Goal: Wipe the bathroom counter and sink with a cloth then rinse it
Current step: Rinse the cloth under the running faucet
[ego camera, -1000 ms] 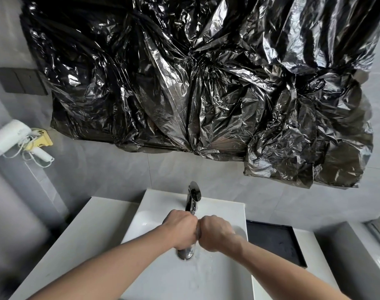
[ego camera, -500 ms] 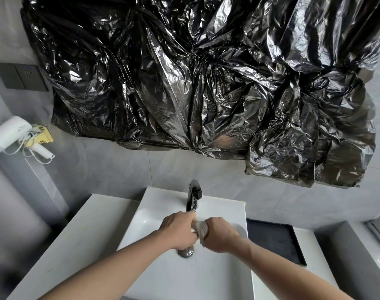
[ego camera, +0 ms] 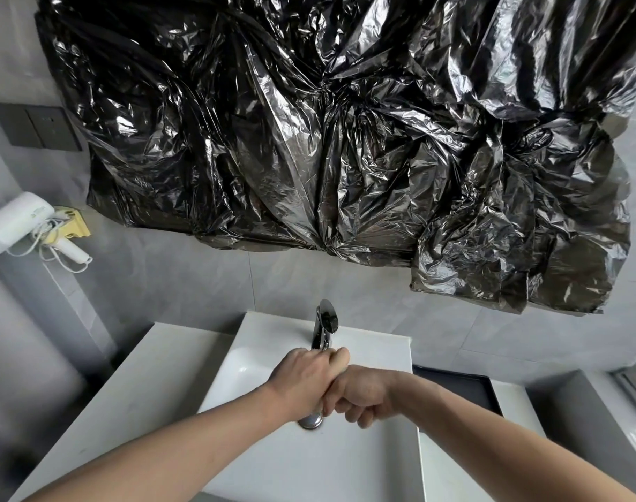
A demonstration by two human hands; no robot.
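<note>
Over the white sink (ego camera: 302, 465) both my hands are clenched against each other, just in front of the chrome faucet (ego camera: 325, 329) and above the drain (ego camera: 311, 422). My left hand (ego camera: 302, 384) sits higher, its fingers curled over the top. My right hand (ego camera: 365, 396) is a fist pressed against it from the right. The grey cloth is gripped between them and almost wholly hidden. No water stream can be made out.
White counter (ego camera: 146, 393) runs left of the sink; a black tray (ego camera: 457, 387) lies on the right. Crumpled black plastic (ego camera: 345, 139) covers the wall above. A hair dryer (ego camera: 68, 248) and a white device (ego camera: 13, 222) hang at left, below a dark switch panel (ego camera: 37, 126).
My hands have twisted against each other: the left rolled up over the right, and the grey cloth seen between them half a second ago is now covered.
</note>
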